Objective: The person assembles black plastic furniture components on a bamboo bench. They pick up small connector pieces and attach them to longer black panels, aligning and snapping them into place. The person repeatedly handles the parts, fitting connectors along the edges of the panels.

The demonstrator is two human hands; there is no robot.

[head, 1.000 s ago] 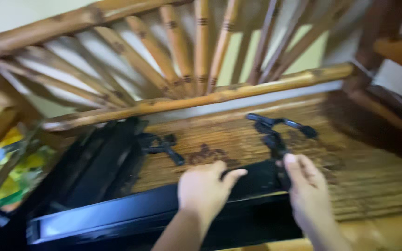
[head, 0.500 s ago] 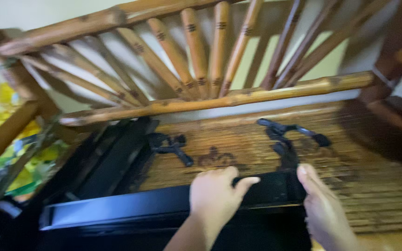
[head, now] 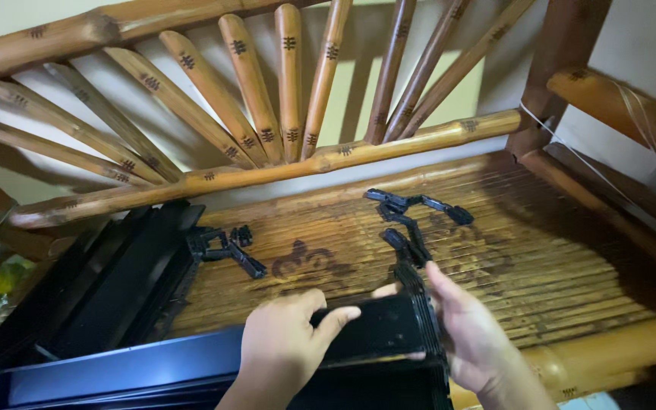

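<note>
Bare left hand; bare right hand; sleeveless forearms

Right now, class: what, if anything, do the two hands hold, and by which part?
Both hold the long black frame piece at its right end: the left hand lies over its top face, and the right hand grips the end corner.

So the long tray sits across the front edge of the bench seat, running out toward 9 o'clock. Left hand is on its top edge, right hand just at 3 o'clock of it, on the tray's end. Jointed bracket lies at 12 o'clock from the hands, smaller clip at 10. Backrest slats stand behind everything.
</note>
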